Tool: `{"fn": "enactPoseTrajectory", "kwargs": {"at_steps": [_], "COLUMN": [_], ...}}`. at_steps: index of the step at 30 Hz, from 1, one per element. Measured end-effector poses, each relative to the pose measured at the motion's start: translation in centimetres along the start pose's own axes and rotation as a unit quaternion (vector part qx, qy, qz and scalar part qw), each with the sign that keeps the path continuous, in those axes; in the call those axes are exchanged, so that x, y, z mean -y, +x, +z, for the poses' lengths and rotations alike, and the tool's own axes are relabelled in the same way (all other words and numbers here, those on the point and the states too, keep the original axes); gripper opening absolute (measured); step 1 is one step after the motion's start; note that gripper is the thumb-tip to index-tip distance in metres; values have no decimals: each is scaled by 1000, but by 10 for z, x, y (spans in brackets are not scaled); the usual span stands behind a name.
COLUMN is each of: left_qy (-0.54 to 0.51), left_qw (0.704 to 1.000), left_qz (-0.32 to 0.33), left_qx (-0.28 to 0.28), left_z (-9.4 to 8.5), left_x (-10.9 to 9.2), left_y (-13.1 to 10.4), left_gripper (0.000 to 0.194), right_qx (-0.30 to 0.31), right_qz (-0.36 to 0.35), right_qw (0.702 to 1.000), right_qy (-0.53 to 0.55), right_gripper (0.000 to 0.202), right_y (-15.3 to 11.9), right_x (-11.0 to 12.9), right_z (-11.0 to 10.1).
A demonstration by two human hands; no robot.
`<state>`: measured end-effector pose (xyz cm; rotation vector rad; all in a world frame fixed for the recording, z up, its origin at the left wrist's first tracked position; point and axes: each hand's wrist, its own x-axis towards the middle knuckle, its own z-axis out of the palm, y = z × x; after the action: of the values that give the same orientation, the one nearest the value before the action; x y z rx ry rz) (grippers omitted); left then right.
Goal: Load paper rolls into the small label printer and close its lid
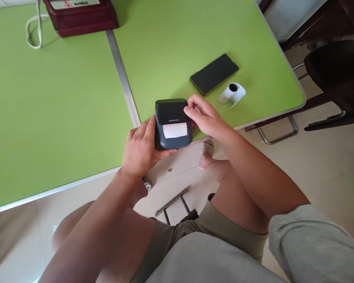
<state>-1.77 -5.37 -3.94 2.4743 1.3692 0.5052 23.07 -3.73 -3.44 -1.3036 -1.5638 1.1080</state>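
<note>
A small dark device [173, 109], black on top and blue-grey below, is held at the table's front edge with a strip of white paper [175, 130] showing on its face. My left hand [141, 148] grips its left side, with the thumb under the lower edge. At the upper right side of the device, my right hand [203, 114] touches it with bent fingers and thumb; part of those fingers is hidden. To the right on the table are a dark phone [214, 74] and a loosely curled white paper roll [233, 93] with a dark core.
The green table [61, 110] has a metal seam running across it. A dark red box [84, 17] and a looped white cord [39, 33] are at the back left. A black chair [336, 67] stands beyond the right edge. My legs are below the front edge.
</note>
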Motion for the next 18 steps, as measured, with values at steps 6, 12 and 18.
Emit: {"fn": "enactPoseTrajectory", "kwargs": {"at_steps": [6, 12, 18], "left_qy": [-15, -19, -13], "left_qw": [1000, 1000, 1000], "left_qz": [-2, 4, 13], "left_qx": [18, 13, 7], "left_z": [-9, -6, -2], "left_x": [-3, 0, 1], "left_y": [3, 3, 1], "left_gripper": [107, 114, 108], "right_qx": [6, 19, -51], "right_qz": [2, -25, -85], "right_qw": [999, 997, 990], "right_qy": [-44, -71, -104], "right_gripper": [37, 40, 35], "right_y": [-1, 0, -3], "right_x": [-2, -8, 11], "right_z": [1, -2, -1]}}
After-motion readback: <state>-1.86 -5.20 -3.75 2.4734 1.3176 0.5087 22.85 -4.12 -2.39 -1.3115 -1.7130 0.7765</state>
